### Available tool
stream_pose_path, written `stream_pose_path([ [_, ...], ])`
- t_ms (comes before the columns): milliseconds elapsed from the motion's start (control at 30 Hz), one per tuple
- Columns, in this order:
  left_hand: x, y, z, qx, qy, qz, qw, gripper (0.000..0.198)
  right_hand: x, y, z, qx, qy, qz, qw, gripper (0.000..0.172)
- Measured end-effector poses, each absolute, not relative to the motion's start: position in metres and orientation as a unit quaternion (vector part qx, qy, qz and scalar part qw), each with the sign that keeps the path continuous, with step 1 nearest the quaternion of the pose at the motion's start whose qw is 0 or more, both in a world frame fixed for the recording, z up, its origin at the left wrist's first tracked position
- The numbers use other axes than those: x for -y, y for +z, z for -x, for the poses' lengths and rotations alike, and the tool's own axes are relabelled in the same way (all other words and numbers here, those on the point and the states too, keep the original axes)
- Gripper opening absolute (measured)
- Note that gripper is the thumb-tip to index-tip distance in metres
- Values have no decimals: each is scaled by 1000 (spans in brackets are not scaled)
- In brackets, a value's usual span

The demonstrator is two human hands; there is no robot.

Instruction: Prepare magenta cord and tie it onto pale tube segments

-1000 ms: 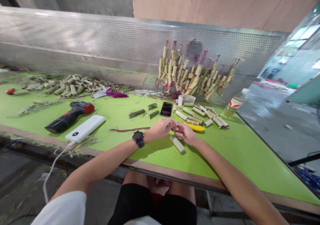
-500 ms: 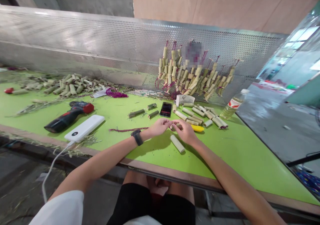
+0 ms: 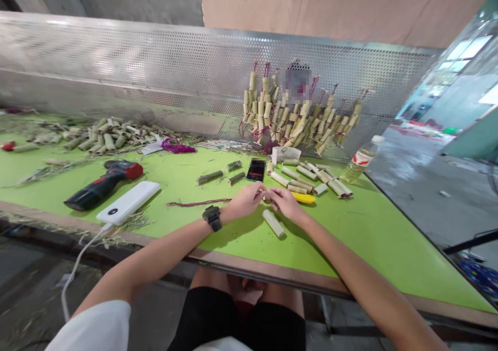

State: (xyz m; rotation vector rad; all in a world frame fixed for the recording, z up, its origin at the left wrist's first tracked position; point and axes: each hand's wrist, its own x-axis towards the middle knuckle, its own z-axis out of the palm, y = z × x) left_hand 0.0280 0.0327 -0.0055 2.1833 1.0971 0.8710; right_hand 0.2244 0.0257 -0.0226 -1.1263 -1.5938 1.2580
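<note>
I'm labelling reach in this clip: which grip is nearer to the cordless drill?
The left. The left grip is well to the right of the cordless drill; the right grip is farther right still, beyond the left one.

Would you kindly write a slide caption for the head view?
Left hand and right hand close together over a green table, a pale tube lying nearby.
</note>
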Motion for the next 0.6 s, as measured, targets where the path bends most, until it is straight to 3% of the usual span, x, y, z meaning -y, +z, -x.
stream_pose_path([
  [267, -33, 0, -24, -391, 249, -875, 141, 26, -33, -22, -234, 549, 668, 382, 327, 46],
  [600, -36, 0, -24, -394, 274, -868, 128, 22, -29, -15, -231, 563, 622, 419, 347, 50],
])
